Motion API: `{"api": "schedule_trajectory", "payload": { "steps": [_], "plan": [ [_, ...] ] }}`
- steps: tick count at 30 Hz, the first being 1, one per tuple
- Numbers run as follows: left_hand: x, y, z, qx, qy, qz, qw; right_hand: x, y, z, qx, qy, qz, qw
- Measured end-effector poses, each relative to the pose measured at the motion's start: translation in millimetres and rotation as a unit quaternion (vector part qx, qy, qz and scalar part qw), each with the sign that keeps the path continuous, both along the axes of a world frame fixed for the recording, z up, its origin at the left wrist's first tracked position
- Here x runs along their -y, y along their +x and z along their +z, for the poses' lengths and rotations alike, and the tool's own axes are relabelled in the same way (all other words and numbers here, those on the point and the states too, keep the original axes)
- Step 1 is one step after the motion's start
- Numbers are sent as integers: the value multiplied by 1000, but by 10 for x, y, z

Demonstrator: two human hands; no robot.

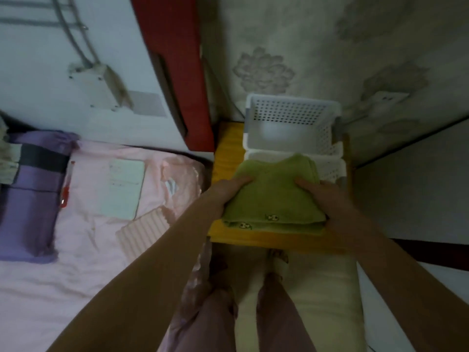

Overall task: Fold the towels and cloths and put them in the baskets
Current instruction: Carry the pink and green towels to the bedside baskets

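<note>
The left hand (229, 190) grips the left edge of the folded green towel (272, 196), thumb on top, fingers hidden beneath. The right hand (327, 199) grips the opposite edge likewise, so the towel sits between both hands, equally near each. The near white basket (330, 166) lies directly beyond the fingertips, partly under the towel's far edge; the move is judged straight forward.
</note>
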State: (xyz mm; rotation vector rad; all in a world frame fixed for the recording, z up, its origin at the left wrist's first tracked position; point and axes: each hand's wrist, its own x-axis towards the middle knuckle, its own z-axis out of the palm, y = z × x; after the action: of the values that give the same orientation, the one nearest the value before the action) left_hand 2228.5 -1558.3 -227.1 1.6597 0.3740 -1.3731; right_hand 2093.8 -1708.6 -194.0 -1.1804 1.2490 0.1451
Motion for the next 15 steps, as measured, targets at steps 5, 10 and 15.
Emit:
{"api": "schedule_trajectory", "payload": {
  "steps": [5,10,15],
  "plan": [
    [525,-104,-130,-8,56,-11,998,497,-190,-279,-40,3,-5,999],
    [863,-285,-349,17,112,-14,993,699,-277,-589,-54,19,-17,998],
    [1054,-299,-664,53,149,-17,987,846,-177,-893,-123,-32,47,991]
  ]
}}
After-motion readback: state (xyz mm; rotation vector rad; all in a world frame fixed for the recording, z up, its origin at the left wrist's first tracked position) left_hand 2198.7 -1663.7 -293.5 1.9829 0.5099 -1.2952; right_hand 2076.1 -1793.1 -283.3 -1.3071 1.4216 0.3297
